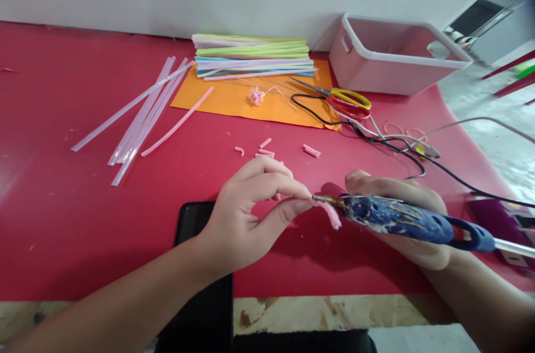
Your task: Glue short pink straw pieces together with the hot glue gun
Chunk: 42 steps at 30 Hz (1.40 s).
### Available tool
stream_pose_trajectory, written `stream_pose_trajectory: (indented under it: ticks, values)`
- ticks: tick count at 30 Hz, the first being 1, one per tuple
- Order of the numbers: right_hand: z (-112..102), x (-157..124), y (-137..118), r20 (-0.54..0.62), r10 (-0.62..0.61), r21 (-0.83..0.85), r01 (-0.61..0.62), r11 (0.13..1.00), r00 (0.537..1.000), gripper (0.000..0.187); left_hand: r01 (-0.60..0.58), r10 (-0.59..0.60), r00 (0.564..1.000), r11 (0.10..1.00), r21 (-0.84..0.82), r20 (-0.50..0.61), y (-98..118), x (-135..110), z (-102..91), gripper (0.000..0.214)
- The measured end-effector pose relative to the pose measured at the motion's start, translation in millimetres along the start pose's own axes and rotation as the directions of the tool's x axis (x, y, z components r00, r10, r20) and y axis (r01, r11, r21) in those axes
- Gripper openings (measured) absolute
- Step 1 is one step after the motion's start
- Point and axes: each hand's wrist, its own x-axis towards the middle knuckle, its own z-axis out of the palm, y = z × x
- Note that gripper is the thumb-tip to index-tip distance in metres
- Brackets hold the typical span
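Note:
My left hand (254, 214) pinches one end of a short pink pipe cleaner piece (333, 216) between thumb and fingertips. In my right hand (401, 191) is a blue hot glue gun (397, 220), smeared with dried glue, a glue stick (514, 247) coming out of its back. The gun's metal nozzle meets the pink piece right at my left fingertips. Beyond the hands lie several short pink pipe cleaner pieces (311, 151). A small pink pipe cleaner flower (256, 96) rests on an orange sheet (225, 105).
Bundled coloured pipe cleaners (254, 55) lie at the back. Clear glue sticks (144, 119) and a longer pink pipe cleaner (178, 123) are on the left. Scissors (346, 101), cables (388, 141) and a pink basket (376, 69) stand right. A black phone (194, 222) sits under my left wrist.

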Motion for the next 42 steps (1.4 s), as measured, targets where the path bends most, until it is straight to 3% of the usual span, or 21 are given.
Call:
stream_pose_trajectory:
  ticks: [8, 15, 25, 35, 42]
  values:
    - [0, -1, -3, -0.033, 0.021, 0.0, -0.021, 1.0, 0.999, 0.004, 0.021, -0.02, 1.0, 1.0, -0.02, 0.022, 0, 0, -0.2, 0.003]
    - [3, 0, 0, -0.078, -0.054, 0.069, 0.059, 0.996, 0.995, 0.008, 0.041, -0.04, 0.999, 0.999, -0.015, 0.018, -1, 2, -1.0, 0.003]
    - [2, 8, -7, -0.081, -0.071, 0.007, 0.072, 0.997, 0.994, 0.007, 0.048, -0.048, 0.999, 0.999, 0.003, 0.013, -1, 2, -0.6, 0.005]
    - [2, 7, -8, -0.062, -0.066, 0.047, 0.069, 0.997, 0.996, 0.012, 0.064, -0.064, 0.998, 0.998, -0.028, 0.018, -2, 2, -1.1, 0.005]
    - [3, 13, -11, -0.055, -0.127, 0.024, 0.129, 0.991, 0.99, 0.012, 0.097, -0.095, 0.995, 0.992, -0.08, 0.028, -2, 2, -1.0, 0.006]
